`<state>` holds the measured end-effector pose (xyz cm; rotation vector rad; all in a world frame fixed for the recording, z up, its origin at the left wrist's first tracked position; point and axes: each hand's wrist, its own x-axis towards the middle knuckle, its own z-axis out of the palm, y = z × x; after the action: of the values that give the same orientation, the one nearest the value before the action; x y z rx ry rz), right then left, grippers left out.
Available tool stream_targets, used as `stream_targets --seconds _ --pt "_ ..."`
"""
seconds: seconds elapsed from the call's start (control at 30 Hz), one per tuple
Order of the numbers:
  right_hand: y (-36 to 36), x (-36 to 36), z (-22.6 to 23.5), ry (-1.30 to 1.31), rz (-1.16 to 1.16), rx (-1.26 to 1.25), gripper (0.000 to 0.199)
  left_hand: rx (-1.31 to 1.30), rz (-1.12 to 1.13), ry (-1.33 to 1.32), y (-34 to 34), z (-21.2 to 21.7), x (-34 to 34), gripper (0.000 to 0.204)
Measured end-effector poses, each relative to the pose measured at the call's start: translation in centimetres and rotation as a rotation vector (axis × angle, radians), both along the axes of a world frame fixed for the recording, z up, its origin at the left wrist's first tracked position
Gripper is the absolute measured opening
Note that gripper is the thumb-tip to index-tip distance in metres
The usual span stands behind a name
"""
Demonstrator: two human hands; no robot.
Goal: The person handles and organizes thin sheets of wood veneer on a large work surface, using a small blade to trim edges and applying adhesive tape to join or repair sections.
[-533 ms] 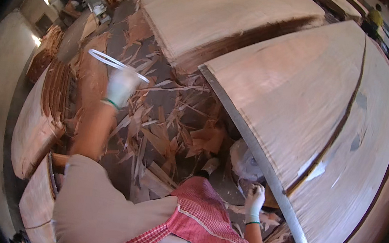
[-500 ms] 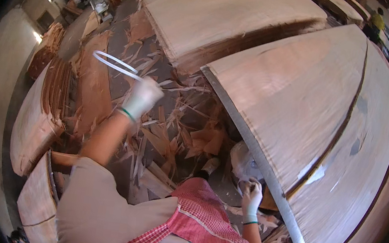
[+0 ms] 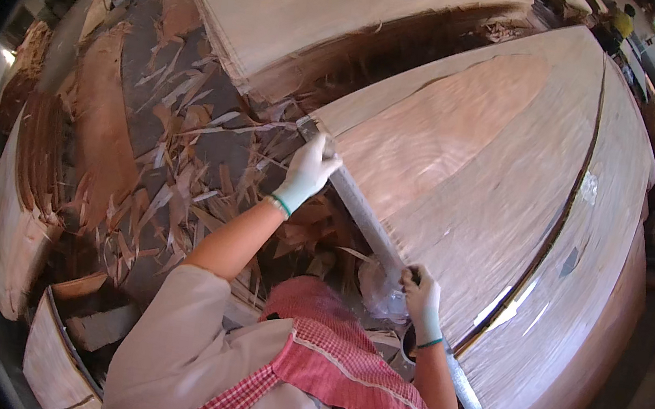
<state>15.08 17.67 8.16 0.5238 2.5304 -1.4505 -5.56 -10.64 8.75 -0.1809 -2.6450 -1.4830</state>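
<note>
A pale wood veneer sheet (image 3: 468,189) tops the large stack on my right. Along its near edge runs a long grey metal strip (image 3: 366,219). My left hand (image 3: 308,173), in a white glove with a green cuff, closes on the strip close to its far end. Farther down the same edge is my right hand (image 3: 423,302), gloved alike, its fingers bent together against the strip. Something small and dark shows at those fingertips, too small to name. Below the edge, beside my right hand, hangs a clear plastic bag (image 3: 382,291).
Torn veneer scraps (image 3: 175,178) litter the floor at left. Another veneer stack (image 3: 326,16) stands at the far side, with a dark gap between the two. Bundled veneer (image 3: 30,193) leans at far left. A person in yellow (image 3: 621,26) is at the far right.
My left hand held a white looped strip out over the floor; it has come right to the metal strip, and that loop is out of sight. My right hand has risen to the edge.
</note>
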Motion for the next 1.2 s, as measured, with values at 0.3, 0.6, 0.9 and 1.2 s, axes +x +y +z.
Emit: stream_targets --seconds 0.3,0.6,0.9,1.2 --pt "1.4 -5.9 -4.4 -0.165 -0.145 -0.173 0.021 -0.564 0.236 0.422 2.0 -6.8 -9.2 0.018" --pt "2.3 -5.7 -6.4 -0.112 -0.115 -0.134 0.026 -0.923 -0.030 0.286 6.2 -4.6 -3.3 0.018" --pt "3.4 -7.2 -3.2 0.199 0.296 0.471 0.025 -0.914 -0.586 0.272 11.5 -3.8 11.5 0.063" --pt "5.1 -16.4 -5.3 0.161 0.200 0.322 0.034 -0.782 -0.660 0.105 17.0 -3.6 3.3 0.056"
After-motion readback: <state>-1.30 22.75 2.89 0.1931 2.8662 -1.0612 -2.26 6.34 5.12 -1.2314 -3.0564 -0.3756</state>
